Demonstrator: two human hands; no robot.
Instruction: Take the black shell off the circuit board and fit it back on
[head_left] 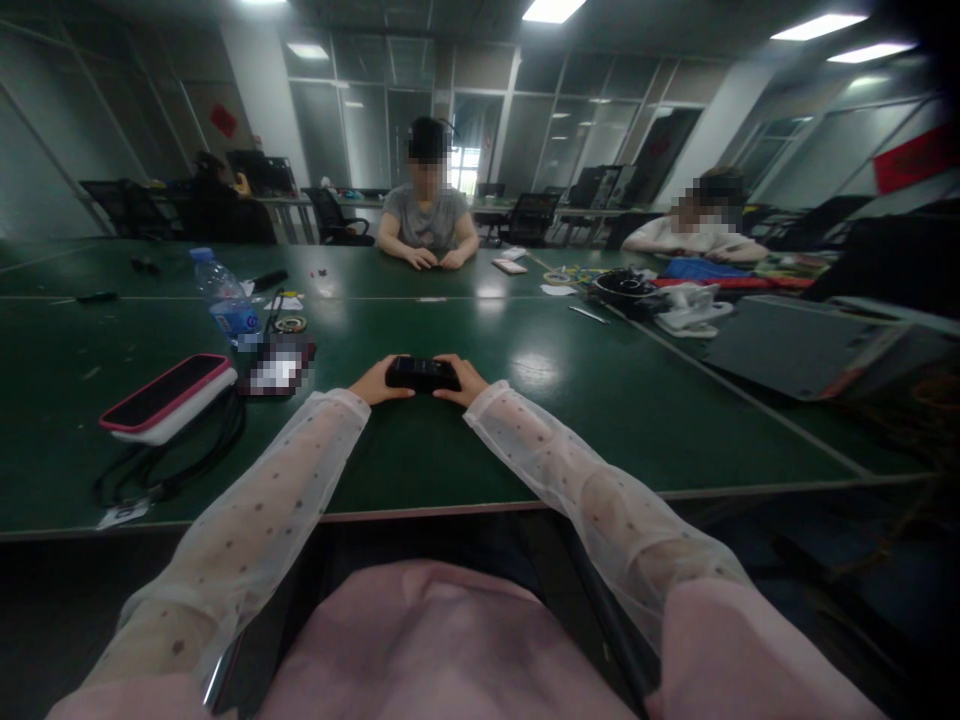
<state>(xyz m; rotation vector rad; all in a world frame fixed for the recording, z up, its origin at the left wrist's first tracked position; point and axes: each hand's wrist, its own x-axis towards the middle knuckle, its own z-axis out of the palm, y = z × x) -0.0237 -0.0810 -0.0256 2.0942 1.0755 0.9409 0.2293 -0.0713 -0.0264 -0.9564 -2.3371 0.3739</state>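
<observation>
Between my two hands is a small black box-shaped device (424, 374), low over or on the green table (450, 450); I cannot tell whether it touches the top. My left hand (382, 380) grips its left end, with the thumb along the near side. At its right end my right hand (463, 379) holds it the same way, fingers behind and thumb in front. The device's dark face shows faint markings too small to read. To the left of my left hand lies a dark-edged phone-like item (277, 366), its face blurred out.
A water bottle (229, 300) and a pink-and-white case (172, 398) with a black strap stand left. Cables (626, 285), a white plastic bag (690, 308) and a grey panel (787, 345) lie right. One person (427, 220) sits opposite, another (697, 235) at far right.
</observation>
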